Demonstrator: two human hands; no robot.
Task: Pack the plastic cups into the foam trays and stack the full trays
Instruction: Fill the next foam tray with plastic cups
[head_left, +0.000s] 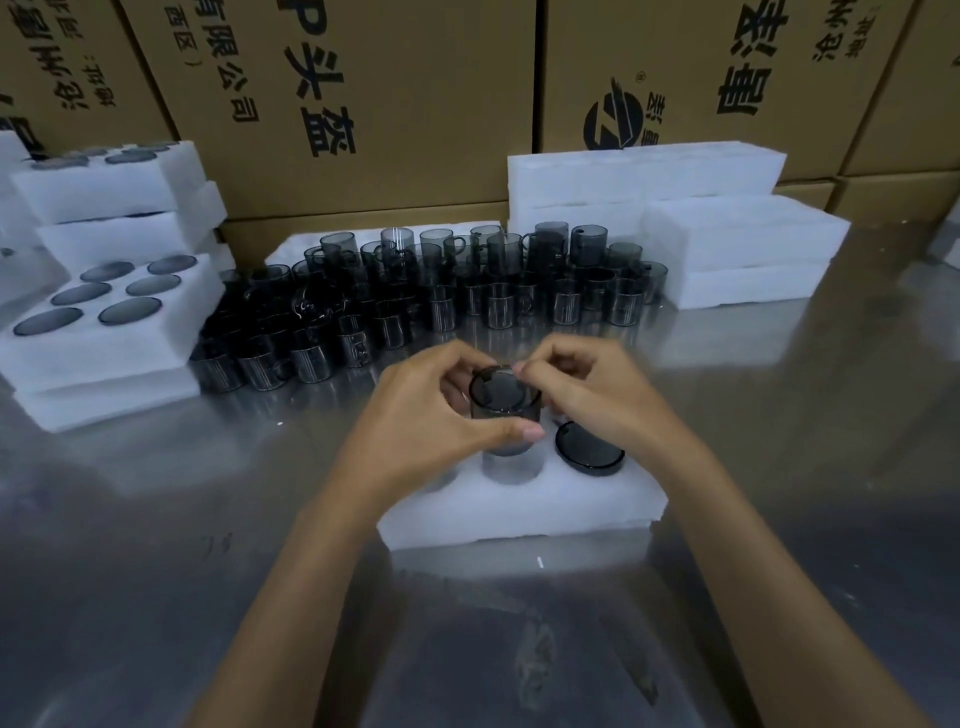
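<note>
Cup held over the near foam tray, about to be seated.

Both hands hold a smoky translucent cup (505, 410) above the white foam tray (519, 512): left hand (436, 415) fingers curled round its wall, right hand (582, 400) fingers pinching its rim, apparently to steady it. One cup (589, 449) is already seated beside it. Beyond the tray, loose cups (441, 296) crowd the steel table (156, 519); filled trays (104, 312) are stacked far left.

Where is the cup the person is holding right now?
In the head view, the cup sits centre frame, held between both hands over the near foam tray, just left of a cup already seated.
</note>
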